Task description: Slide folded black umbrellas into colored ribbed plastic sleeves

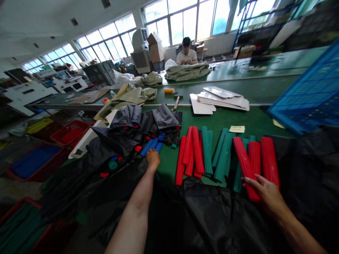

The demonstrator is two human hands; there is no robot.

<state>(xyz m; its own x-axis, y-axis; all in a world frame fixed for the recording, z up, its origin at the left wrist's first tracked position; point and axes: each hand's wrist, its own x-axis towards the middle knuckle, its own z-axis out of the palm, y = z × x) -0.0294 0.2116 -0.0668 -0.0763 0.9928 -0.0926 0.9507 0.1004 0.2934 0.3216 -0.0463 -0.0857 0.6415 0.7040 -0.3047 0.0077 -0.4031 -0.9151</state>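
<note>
A: What's the right hand doing?

B: It's lying on a red tube, fingers spread across the lower end and not visibly wrapped around it. The tube lies slanted among the others, its lower end toward the person.

A: How would that tube handle?

B: Judging by its look, light and rather soft, maybe a ribbed foam sleeve, though it could be rubber. I'd expect it to flex rather than break. The ribs should give some grip, so I'd take it around the middle with the whole hand, not pinch one end.

A: And the left hand?

B: Its fingers are curled, right at the ends of the blue strips. I can't tell whether it's gripping them.

A: What's around them?

B: More red tubes and some green tubes lie side by side on the green table. A black sheet covers the near side, and a dark cloth lies beside the strips. Further off are a stack of white card, a blue crate, and a co-worker sitting behind a green cloth bundle.
</note>
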